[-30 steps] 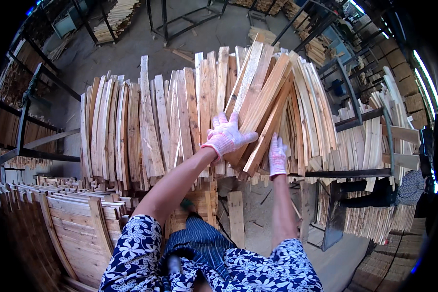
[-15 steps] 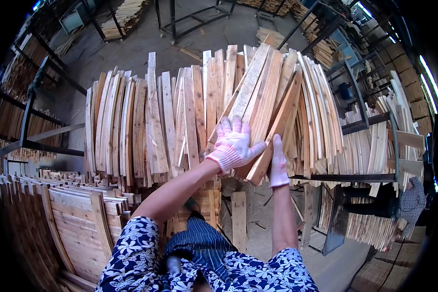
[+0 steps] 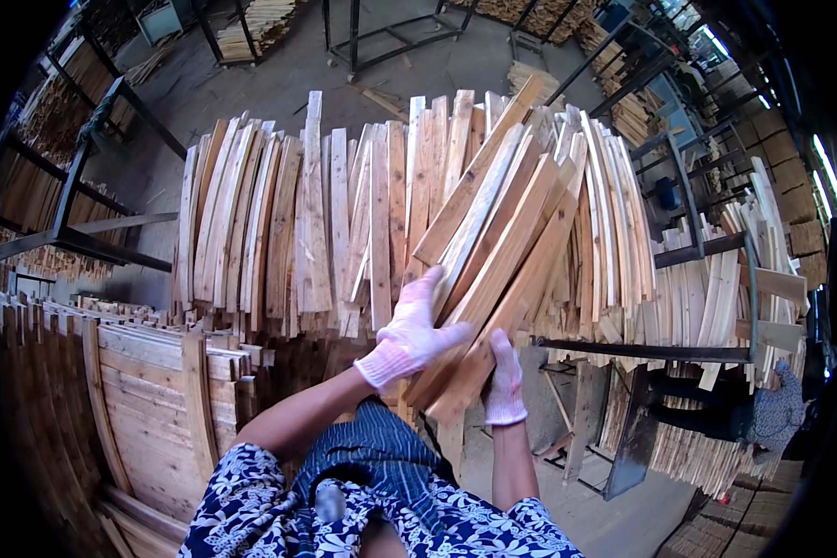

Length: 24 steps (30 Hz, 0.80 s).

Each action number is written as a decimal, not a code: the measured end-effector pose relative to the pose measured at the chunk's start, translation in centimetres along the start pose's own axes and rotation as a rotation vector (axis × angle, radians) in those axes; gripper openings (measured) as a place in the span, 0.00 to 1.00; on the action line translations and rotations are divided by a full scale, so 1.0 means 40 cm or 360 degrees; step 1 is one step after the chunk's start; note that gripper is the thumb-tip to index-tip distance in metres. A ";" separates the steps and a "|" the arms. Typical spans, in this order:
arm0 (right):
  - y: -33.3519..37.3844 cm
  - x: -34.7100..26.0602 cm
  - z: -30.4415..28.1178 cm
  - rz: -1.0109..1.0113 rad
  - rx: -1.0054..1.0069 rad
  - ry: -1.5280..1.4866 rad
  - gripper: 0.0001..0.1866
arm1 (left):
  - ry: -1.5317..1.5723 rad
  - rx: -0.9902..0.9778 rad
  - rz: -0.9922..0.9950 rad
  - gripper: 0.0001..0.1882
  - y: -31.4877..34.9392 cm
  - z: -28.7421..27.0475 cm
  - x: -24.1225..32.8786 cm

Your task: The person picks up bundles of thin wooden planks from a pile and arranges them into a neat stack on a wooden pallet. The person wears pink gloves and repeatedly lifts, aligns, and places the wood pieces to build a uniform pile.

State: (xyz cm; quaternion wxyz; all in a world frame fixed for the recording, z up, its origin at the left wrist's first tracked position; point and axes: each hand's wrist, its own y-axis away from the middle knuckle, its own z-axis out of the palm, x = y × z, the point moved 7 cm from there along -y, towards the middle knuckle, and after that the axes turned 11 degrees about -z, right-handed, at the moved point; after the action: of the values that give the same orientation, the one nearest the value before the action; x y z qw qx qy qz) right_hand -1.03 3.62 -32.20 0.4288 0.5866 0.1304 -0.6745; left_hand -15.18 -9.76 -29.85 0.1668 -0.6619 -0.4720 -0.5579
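Both my hands wear white gloves with pinkish cuffs. Between them is a tilted bundle of several wooden boards (image 3: 507, 270), its near ends drawn toward my body and its far ends leaning right over the pile. My left hand (image 3: 414, 325) grips the bundle's left side, thumb lying across the top. On the other side my right hand (image 3: 505, 381) cups the edge of the lowest board near its end, its fingers partly hidden beneath. Under and around the bundle lies a wide row of loose wooden boards (image 3: 260, 223).
A metal bar (image 3: 651, 352) runs along the near right edge of the row. Stacked wooden panels (image 3: 153, 400) stand at the lower left. Black metal frames (image 3: 112, 158) rise at the left and far side. Another person (image 3: 777, 409) is at the far right beside more boards.
My hands have pulled the bundle of boards off the row toward my body. The left hand has gone from lying flat on top to gripping the side.
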 end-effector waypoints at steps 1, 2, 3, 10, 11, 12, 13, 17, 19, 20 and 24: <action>0.036 0.021 -0.001 0.0052 -0.0012 -0.0244 0.36 | 0.0575 -0.0161 -0.0319 0.51 0.015 0.017 -0.087; 0.050 0.043 -0.023 0.0106 0.0052 -0.0288 0.38 | 0.0819 -0.0327 -0.0746 0.52 0.022 0.019 -0.128; 0.055 0.065 -0.026 0.0161 0.0076 -0.0328 0.41 | 0.0997 -0.0611 -0.0833 0.52 0.004 0.044 -0.207; 0.081 0.035 -0.012 0.0129 -0.0047 -0.0116 0.42 | -0.0058 -0.0696 -0.0559 0.60 0.063 -0.009 -0.044; 0.102 0.015 0.012 0.0072 -0.0034 -0.0109 0.42 | -0.0008 -0.0709 -0.0484 0.59 0.073 -0.013 -0.039; 0.128 -0.001 0.035 0.0023 -0.0022 -0.0104 0.42 | 0.0011 -0.0702 -0.0473 0.58 0.093 -0.025 -0.032; 0.153 -0.011 0.054 -0.0004 -0.0001 -0.0084 0.43 | 0.0031 -0.0691 -0.0462 0.58 0.117 -0.040 -0.021; 0.204 -0.010 0.077 -0.0017 -0.0106 -0.0029 0.44 | -0.0062 -0.0529 -0.0422 0.54 0.222 -0.139 0.049; 0.219 -0.021 0.108 -0.0063 -0.0189 -0.0020 0.44 | -0.0020 -0.0358 -0.0273 0.53 0.243 -0.154 0.023; 0.223 -0.034 0.127 -0.0104 -0.0247 0.0010 0.44 | 0.0111 -0.0317 -0.0259 0.52 0.264 -0.176 0.025; 0.222 -0.089 0.241 -0.0233 -0.0628 0.0290 0.42 | 0.0385 0.0189 -0.0040 0.52 0.374 -0.279 0.021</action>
State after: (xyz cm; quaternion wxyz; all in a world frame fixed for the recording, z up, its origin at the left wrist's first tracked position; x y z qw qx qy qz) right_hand -1.27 -6.73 -23.41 0.4717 0.5388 0.3402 -0.6095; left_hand -9.58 -25.18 -20.94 0.2542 -0.5728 -0.4889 -0.6069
